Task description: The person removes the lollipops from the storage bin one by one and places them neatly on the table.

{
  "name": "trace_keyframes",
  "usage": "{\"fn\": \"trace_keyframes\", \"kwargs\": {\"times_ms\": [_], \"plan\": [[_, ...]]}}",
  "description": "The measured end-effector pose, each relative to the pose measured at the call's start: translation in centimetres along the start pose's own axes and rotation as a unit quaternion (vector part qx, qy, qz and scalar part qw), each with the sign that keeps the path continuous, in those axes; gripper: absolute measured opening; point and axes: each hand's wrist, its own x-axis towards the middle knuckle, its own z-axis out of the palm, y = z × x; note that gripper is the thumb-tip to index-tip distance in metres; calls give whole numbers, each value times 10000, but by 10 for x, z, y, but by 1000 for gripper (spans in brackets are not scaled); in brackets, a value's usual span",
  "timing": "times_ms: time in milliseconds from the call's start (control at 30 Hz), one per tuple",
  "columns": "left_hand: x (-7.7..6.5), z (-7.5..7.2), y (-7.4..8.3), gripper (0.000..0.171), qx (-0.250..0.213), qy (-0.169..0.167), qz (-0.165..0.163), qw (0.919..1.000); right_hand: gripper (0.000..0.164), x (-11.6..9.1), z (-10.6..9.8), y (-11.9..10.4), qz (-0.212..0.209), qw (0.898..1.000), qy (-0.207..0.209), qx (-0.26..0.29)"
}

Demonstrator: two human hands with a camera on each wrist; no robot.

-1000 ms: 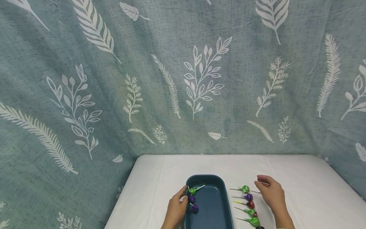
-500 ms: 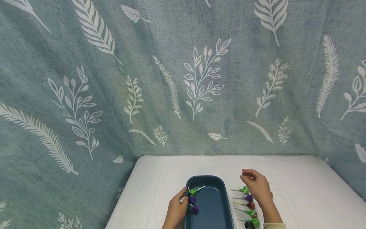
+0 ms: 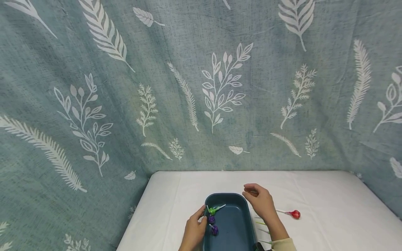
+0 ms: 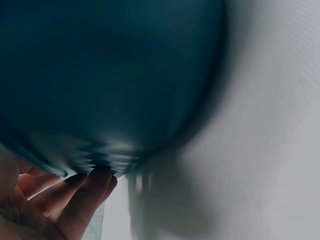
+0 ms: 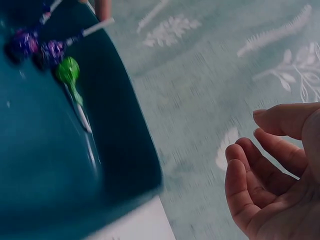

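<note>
In the head view my left hand (image 3: 194, 227) holds the left rim of a dark blue tray (image 3: 253, 223). The left wrist view has its fingers (image 4: 82, 205) against the tray's outer wall. A green lollipop (image 3: 213, 211) and two purple lollipops, one upper (image 3: 211, 219) and one lower (image 3: 215, 230), lie inside along the left wall. My right hand (image 3: 260, 201) is raised by the tray's far right corner. Its fingers are loosely curved, thumb apart, holding nothing in the right wrist view. A red lollipop (image 3: 295, 214) lies right of my right forearm.
Several lollipop sticks, one yellow (image 3: 260, 223), show between the tray and my right forearm, which hides their heads. A white cloth (image 3: 176, 195) covers the table. Behind it hangs a blue-green curtain (image 3: 251, 146) with white leaf prints.
My right hand has moved left, from beside the row of lollipops to the tray's far right corner. The red lollipop is now uncovered, and the row's heads are hidden. My left hand stays put.
</note>
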Motion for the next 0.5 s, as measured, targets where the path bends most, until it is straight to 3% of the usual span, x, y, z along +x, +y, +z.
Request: {"fn": "trace_keyframes", "kwargs": {"times_ms": [500], "plan": [[2,0,-1,44,-40,-4,12,10000,22,2,62,-8,-441,9955,-828,145]]}}
